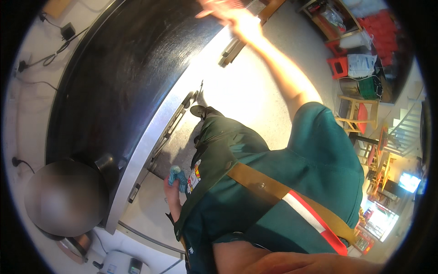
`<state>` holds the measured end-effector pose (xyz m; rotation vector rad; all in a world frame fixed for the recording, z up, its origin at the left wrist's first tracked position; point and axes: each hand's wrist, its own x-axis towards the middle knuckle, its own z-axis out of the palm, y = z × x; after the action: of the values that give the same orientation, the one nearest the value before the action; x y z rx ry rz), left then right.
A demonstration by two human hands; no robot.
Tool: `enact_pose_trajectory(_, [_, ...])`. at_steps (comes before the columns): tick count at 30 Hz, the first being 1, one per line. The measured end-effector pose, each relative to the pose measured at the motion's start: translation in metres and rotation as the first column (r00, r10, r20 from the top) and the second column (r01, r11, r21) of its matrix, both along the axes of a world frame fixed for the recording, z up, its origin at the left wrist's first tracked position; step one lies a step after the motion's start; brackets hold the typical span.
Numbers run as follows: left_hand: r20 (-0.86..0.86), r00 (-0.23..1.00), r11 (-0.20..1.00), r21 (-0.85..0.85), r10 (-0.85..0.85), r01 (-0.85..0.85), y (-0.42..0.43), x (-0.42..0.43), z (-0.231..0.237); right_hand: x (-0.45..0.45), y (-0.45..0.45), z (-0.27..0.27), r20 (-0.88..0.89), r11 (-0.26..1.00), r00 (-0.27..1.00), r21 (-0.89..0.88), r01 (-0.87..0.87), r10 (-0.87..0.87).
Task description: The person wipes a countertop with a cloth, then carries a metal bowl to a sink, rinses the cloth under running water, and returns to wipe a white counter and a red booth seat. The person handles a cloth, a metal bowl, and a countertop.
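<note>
My right arm reaches toward the top edge, where my right hand (pixel 224 12) is over the near side of a dark, shiny countertop (pixel 119 78). It is blurred and partly cut off; one digit stands apart, and whether it holds anything does not show. Low beside my apron (pixel 219 161), my left hand (pixel 172 186) grips a blue-green cloth (pixel 177 175). A pale metal edge (pixel 137 150) runs along the counter.
A round metallic object (pixel 66 198), blurred, occupies the counter's lower left end. Black plugs and cables (pixel 51 58) lie behind the counter. Drawer handles (pixel 134 192) line its front. Red crates (pixel 338 67), a white sack (pixel 361 65) and a wooden chair (pixel 357 113) stand across the floor.
</note>
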<state>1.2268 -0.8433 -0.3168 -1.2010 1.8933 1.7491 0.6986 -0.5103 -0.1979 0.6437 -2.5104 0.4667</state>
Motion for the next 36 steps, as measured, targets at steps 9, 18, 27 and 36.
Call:
enact_pose_trajectory(9, [0.057,0.997,0.984,-0.174,0.052,-0.042,0.008,0.019,-0.008,0.105,-0.092,0.017,0.17,0.677,0.675,0.053,-0.734,0.718])
enact_pose_trajectory(18, [0.101,0.911,0.89,-0.277,0.401,-0.361,0.071,0.048,0.015,0.246,-0.276,0.006,0.266,0.014,0.036,0.084,-0.996,0.963])
enact_pose_trajectory(27, [0.031,0.603,0.601,-0.137,0.797,-0.787,0.144,0.147,0.005,0.416,-0.432,0.013,0.025,-0.104,-0.103,0.024,-0.994,0.994])
enact_pose_trajectory(36, [-0.006,0.479,0.474,-0.136,0.878,-0.87,0.14,0.287,-0.013,0.504,-0.564,0.006,-0.139,0.083,0.124,-0.267,-0.96,0.982])
